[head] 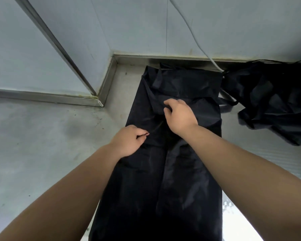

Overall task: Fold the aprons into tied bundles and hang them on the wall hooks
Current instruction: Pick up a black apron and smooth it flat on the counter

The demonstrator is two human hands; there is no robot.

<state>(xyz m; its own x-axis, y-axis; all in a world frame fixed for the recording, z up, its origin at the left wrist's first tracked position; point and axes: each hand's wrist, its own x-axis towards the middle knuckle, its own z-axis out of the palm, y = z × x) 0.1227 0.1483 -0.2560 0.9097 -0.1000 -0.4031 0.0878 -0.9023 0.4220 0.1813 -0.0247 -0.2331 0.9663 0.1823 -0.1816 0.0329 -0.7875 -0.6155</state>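
We see a long dark apron [172,171] laid flat on a dull grey metal worktop [42,145], running from the bottom edge of the frame up through the centre. It looks like thin woven cloth with a slight sheen. It is folded into a narrow strip, with a lengthwise crease down its middle. A flat strap [157,80] of the same cloth lies on its upper part.

The left hand [129,141] sits at the apron's left edge, at mid-frame. Its fingers are curled in, pinching the cloth between thumb and forefinger. The right hand [180,115] is just above and to the right, on the middle of the strip. Its fingers are bent and its thumb is drawn in, gripping a raised fold of the fabric.

In the upper right lies a second apron [274,101], a crumpled dark heap with loose straps, just beside the flat one. A pale cable [189,32] runs down the smooth grey wall and ends between them.

The apron's top end lies close to the raised metal rim [109,79] where worktop meets wall. That rim turns a corner at the upper left. Scuffed worktop fills the left of the frame, and a narrower strip shows at the right edge.
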